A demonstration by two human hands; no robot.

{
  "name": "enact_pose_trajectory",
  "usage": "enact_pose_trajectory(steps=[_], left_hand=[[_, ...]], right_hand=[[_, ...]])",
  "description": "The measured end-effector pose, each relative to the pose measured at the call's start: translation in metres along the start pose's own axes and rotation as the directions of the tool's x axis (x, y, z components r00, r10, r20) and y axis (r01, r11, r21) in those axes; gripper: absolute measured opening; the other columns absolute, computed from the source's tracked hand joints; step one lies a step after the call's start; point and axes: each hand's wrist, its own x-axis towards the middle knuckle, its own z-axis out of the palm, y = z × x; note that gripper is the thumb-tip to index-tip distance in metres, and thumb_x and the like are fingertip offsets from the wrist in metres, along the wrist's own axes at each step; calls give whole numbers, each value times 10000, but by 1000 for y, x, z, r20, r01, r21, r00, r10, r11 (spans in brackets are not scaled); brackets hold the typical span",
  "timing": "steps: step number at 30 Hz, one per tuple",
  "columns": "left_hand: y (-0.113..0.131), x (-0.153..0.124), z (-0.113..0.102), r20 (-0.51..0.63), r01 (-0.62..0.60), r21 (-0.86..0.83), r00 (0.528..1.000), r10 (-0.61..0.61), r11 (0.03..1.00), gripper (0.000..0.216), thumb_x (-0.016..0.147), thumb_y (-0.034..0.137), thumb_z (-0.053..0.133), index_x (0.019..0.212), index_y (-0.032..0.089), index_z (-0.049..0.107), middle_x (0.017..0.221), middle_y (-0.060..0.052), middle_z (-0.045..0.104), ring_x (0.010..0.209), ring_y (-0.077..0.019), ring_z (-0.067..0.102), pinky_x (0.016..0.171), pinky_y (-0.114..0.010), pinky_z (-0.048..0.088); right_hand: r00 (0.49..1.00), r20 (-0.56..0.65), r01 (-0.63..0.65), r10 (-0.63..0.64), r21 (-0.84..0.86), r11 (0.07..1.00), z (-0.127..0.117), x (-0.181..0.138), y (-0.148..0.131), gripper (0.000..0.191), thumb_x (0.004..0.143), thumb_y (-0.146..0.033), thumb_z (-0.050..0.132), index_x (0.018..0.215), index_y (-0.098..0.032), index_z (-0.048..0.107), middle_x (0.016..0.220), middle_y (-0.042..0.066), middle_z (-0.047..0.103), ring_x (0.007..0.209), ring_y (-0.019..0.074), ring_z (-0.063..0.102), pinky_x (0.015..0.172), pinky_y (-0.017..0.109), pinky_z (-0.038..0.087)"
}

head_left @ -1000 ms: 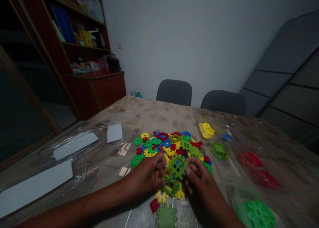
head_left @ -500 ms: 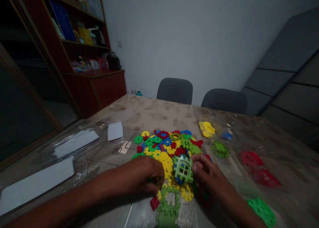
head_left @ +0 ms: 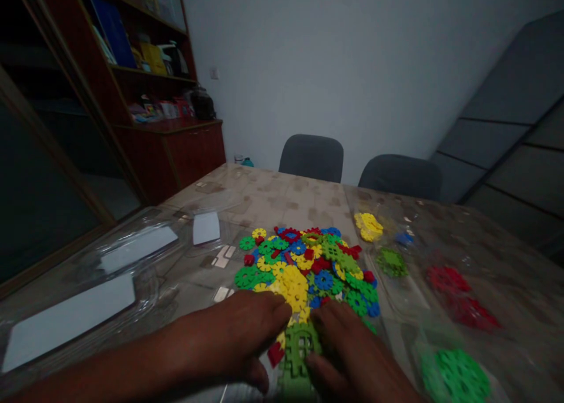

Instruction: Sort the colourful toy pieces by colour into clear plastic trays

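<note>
A heap of red, yellow, blue and green plastic pieces, many of them notched discs [head_left: 324, 279], covers the middle of a tan patterned table [head_left: 264, 194]. At the heap's near edge, between two bare hands, lies an olive-green plastic panel with toothed edges and a square window [head_left: 296, 345].

The right hand [head_left: 352, 350] covers the panel's right side, thumb apart from the fingers; whether they clamp it, I cannot tell. The left hand [head_left: 247, 329] reaches to the heap's near left, fingers together and thumb well away from them. A small dark-red plastic piece [head_left: 275, 354] sits between that hand and the panel, and yellow notched discs [head_left: 291, 286] crowd the space beyond (the scene is dim and slightly blurred).

Left of the heap are clear plastic trays [head_left: 152, 288] and white rectangular cards [head_left: 70, 322]; to its right, clear bags hold yellow pieces [head_left: 369, 227], red pieces [head_left: 447, 278] and bright-green pieces [head_left: 458, 376]. Grey chairs [head_left: 312, 156] stand beyond it.
</note>
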Motion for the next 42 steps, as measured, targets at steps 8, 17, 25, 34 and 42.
enact_pose_trajectory(steps=[8, 17, 25, 34, 42], left_hand=[[-7, 2, 4, -34, -6, 68, 999, 8, 998, 492, 725, 276, 906, 1115, 207, 613, 1190, -91, 637, 1035, -301, 625, 899, -423, 536], [-24, 9, 13, -115, -42, 48, 992, 47, 998, 204, 852, 248, 747, 1027, 231, 643, 1042, -68, 691, 900, -262, 654, 773, -357, 526], [-12, 1, -9, -9, 46, 8, 999, -46, 999, 306, 819, 225, 806, 1087, 222, 658, 1137, -83, 707, 1014, -301, 661, 860, -402, 523], [-24, 6, 5, -95, -54, 7, 994, 54, 999, 294, 833, 258, 788, 1084, 238, 635, 1121, -70, 691, 983, -282, 654, 824, -382, 517], [-15, 4, -3, -100, -82, -68, 992, 75, 994, 195, 862, 209, 727, 1041, 246, 660, 1106, -52, 704, 999, -277, 659, 843, -368, 502]], right_hand=[[997, 65, 43, -38, -70, 997, 6, 7, -8, 583, 695, -324, 833, 1228, -177, 647, 1328, 145, 607, 1241, 342, 531, 1063, 469, 440], [976, -73, 195, -207, -150, 969, 6, -2, 13, 778, 602, -386, 909, 1285, -186, 595, 1383, 191, 601, 1222, 399, 563, 997, 501, 487], [897, -128, 324, -423, -463, 825, 55, 3, 16, 263, 810, -84, 683, 1000, -231, 575, 952, 31, 697, 840, 221, 636, 664, 305, 421], [874, -154, 351, -462, -459, 816, 68, 12, 25, 209, 804, -110, 681, 911, -236, 554, 867, 15, 676, 738, 202, 598, 569, 301, 354], [942, -123, 264, -314, -307, 914, 23, -2, 16, 253, 785, -97, 674, 1001, -224, 637, 1041, 82, 726, 954, 261, 656, 759, 315, 479]])
